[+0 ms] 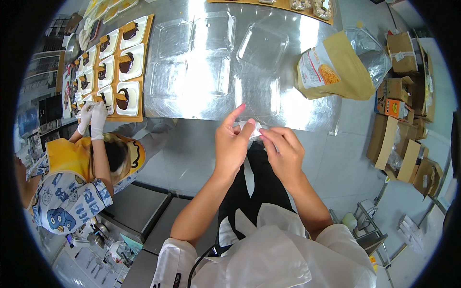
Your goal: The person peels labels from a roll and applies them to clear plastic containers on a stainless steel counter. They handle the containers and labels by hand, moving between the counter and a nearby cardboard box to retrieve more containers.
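So the steel table's near edge runs just beyond the hands, with grey floor giving elbow room either side. The small white piece sits between both hands: left hand half open, thumb pressing it, index stuck out tableward; right hand curled, fingertips pinching it. Fingers cover too much, can't tell its pointing or long axis.

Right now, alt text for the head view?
Bare left hand and right hand hold a small white piece before a metal table bearing clear plastic containers and a tan pouch. At left, a co-worker's gloved hands are at white dishes with dark filling.
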Tool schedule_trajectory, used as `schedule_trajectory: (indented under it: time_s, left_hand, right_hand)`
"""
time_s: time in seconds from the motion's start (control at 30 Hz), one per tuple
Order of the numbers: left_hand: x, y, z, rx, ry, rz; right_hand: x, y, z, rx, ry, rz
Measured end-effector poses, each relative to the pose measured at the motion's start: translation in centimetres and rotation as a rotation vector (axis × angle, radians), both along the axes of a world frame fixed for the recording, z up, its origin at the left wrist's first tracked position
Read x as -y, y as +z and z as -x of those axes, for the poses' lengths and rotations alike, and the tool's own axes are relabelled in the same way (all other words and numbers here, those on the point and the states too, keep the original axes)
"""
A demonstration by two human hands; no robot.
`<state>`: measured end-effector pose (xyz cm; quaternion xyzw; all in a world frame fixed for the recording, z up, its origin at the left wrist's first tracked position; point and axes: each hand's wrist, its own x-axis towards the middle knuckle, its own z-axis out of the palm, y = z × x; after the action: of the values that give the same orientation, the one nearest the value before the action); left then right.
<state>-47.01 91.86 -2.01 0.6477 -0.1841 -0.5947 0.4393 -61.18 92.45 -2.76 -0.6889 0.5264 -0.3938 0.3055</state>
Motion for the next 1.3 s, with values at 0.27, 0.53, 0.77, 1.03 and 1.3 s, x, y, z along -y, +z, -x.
schedule_trajectory:
  time_s: [0.27,0.53,0.77,1.03,1.3]
  left_hand:
    - [0.8,0.0,0.4,-0.208,0.129,-0.106]
    - [-1.9,-4.4,-0.7,0.751,-0.278,0.119]
    - [-2.3,-7.1,-0.7,0.299,-0.001,0.157]
    - [-1.8,-6.5,-1.6,0.365,-0.063,0.197]
    - [-1.8,-6.5,-1.9,0.459,-0.146,0.215]
  right_hand:
    - [0.0,-0.3,1.5,-0.051,0.135,0.261]
    - [10.9,-4.5,2.5,0.11,0.008,0.108]
    - [10.8,-7.6,0.3,0.32,0.007,-0.115]
    - [13.2,-8.1,0.5,0.352,0.077,-0.115]
    - [13.0,-8.6,-1.1,0.235,-0.115,0.043]
